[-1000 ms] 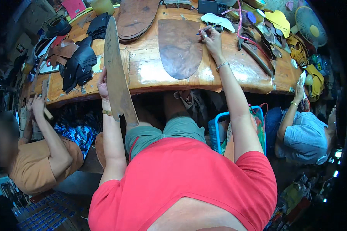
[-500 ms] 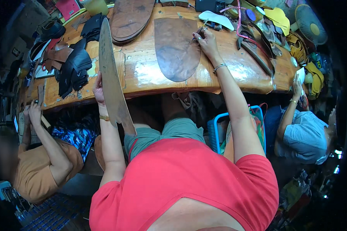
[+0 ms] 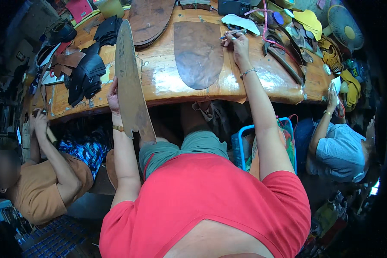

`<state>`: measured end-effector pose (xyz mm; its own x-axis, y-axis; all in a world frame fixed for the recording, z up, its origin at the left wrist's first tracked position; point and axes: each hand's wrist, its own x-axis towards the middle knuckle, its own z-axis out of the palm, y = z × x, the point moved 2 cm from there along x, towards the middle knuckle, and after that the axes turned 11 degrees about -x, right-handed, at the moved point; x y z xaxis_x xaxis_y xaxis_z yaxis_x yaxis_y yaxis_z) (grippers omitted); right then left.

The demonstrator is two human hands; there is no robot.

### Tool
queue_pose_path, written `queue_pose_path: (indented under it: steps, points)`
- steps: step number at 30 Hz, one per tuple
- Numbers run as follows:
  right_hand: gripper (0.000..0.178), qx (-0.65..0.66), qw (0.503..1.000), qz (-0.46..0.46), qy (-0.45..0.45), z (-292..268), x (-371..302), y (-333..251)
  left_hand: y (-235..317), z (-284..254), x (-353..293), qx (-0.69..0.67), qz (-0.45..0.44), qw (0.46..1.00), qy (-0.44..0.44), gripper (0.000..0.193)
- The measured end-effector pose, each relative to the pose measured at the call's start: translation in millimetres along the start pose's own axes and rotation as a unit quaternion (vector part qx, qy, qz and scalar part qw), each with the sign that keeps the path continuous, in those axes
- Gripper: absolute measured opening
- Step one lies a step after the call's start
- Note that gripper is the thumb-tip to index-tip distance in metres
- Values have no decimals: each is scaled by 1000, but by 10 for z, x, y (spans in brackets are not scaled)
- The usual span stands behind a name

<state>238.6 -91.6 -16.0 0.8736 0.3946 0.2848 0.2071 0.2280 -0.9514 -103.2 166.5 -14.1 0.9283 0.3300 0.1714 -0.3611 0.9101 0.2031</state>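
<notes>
My left hand (image 3: 113, 98) is closed around the edge of a long, stiff brown sheet (image 3: 134, 88), tilted up off the table's front edge, with a notch at its lower end. The sheet hides part of my fingers. On the tabletop in front of me lies a dark brown leather piece (image 3: 198, 58) with a rounded near end. Just past its right edge, my right hand (image 3: 241, 46) grips a slim pen-like tool (image 3: 234, 32). Farther back on the left, more rounded brown leather pieces (image 3: 149, 21) lie stacked.
Black leather pieces (image 3: 88, 71) lie left on the wooden table (image 3: 155, 77). A hammer (image 3: 286, 64), a white cut-out (image 3: 241, 23) and yellow pieces (image 3: 308, 22) are to the right. A blue basket (image 3: 238, 150) stands below. One person (image 3: 51, 185) sits left, another (image 3: 342, 150) right.
My right hand has lifted slightly right, off the flat leather piece, turning the pen-like tool. The sheet in my left hand has swung a little to the right and turned its face toward me.
</notes>
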Motion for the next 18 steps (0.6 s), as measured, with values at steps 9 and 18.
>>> queue_pose_path:
  steps: [9,18]
  points:
    - [18,28,999,10,27,-186,61,-123,-233,441,235,298,12,954,31,45]
    - [41,19,984,82,-159,154,-418,-1415,-460,1647,892,486,212,792,-301,36]
